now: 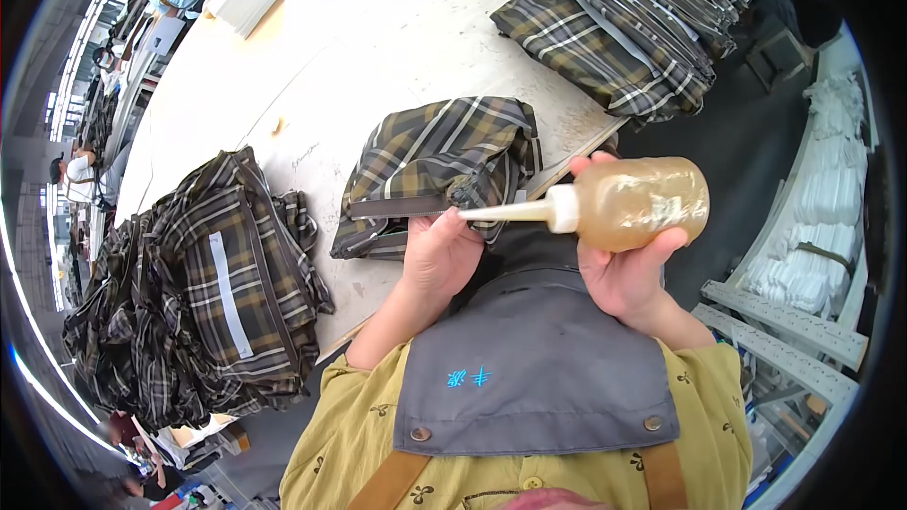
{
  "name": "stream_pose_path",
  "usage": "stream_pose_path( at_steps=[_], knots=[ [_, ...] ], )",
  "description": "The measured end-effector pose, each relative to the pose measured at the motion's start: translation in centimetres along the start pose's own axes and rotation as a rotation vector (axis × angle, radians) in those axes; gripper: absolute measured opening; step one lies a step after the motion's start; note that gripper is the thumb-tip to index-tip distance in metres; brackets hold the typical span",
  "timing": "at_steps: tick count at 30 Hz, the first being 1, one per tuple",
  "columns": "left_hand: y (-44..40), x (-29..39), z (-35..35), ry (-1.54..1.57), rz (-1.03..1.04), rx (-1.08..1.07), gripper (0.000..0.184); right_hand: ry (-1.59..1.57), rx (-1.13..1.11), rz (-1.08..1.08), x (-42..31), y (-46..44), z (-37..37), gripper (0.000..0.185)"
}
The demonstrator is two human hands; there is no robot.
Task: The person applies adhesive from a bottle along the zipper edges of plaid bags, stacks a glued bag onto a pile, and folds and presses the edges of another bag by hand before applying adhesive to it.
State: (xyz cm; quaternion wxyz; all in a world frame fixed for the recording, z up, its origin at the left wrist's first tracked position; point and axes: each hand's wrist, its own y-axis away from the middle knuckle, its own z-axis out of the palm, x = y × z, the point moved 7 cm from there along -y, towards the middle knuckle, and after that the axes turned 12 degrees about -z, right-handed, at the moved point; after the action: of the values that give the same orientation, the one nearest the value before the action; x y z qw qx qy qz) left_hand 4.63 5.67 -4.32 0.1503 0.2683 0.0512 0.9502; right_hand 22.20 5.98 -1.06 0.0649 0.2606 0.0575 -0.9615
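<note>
A plaid garment (430, 146) in dark, olive and white lies bunched at the table's front edge, with a dark zipper strip (402, 207) across its near side. My left hand (442, 260) pinches the garment at the right end of that strip. Wrapped round a squeeze bottle (652, 200) of amber liquid is my right hand (628, 269), to the right. The bottle lies nearly level, and its long white nozzle points left, with the tip at my left thumb. Whether the tip touches the zipper cannot be made out.
Plaid garments (189, 293) are heaped at the left, one with a white strip. A tall plaid stack (614, 28) stands at the back right of the white table (321, 66). White bundles (812, 208) and metal rails (784, 321) are at the right. Other people appear upper left.
</note>
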Motion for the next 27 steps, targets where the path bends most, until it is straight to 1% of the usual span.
stream_pose_path(
  at_steps=[1,3,4,6,14,17,19,24,25,27],
  knots=[
    [-0.1,0.1,0.2,-0.003,-0.007,0.003,0.042,-0.085,0.046,-0.031,-0.1,0.0,-0.1,0.099],
    [-0.1,0.4,0.9,-0.001,-0.007,-0.019,0.044,-0.137,0.109,-0.089,-0.6,-0.4,-0.5,0.095],
    [-0.1,0.4,0.8,0.015,-0.025,-0.010,0.046,-0.115,0.075,-0.088,-0.6,-0.5,-1.0,0.093],
    [-0.1,0.2,0.2,0.027,-0.047,0.007,0.048,-0.084,0.083,-0.084,-0.5,-0.4,-1.0,0.093],
    [0.1,0.1,0.1,0.041,-0.043,-0.026,0.047,0.069,0.095,-0.046,-0.1,-0.5,-0.6,0.098],
    [0.2,0.3,-0.1,-0.035,0.026,-0.017,0.045,0.070,0.106,-0.024,0.1,-0.3,-0.8,0.099],
    [0.1,0.4,0.5,-0.070,0.001,-0.030,0.043,0.125,0.093,-0.026,0.1,-0.2,-0.4,0.097],
    [-0.1,0.4,1.0,-0.051,-0.004,-0.047,0.041,0.158,0.082,-0.036,0.2,-0.2,-0.2,0.100],
    [-0.1,0.6,1.4,0.020,-0.004,-0.045,0.045,0.157,0.085,-0.035,0.3,-0.2,-0.1,0.100],
    [0.0,0.1,0.5,0.055,-0.028,-0.017,0.041,0.174,0.052,-0.013,0.2,0.1,-0.9,0.102]
  ],
)
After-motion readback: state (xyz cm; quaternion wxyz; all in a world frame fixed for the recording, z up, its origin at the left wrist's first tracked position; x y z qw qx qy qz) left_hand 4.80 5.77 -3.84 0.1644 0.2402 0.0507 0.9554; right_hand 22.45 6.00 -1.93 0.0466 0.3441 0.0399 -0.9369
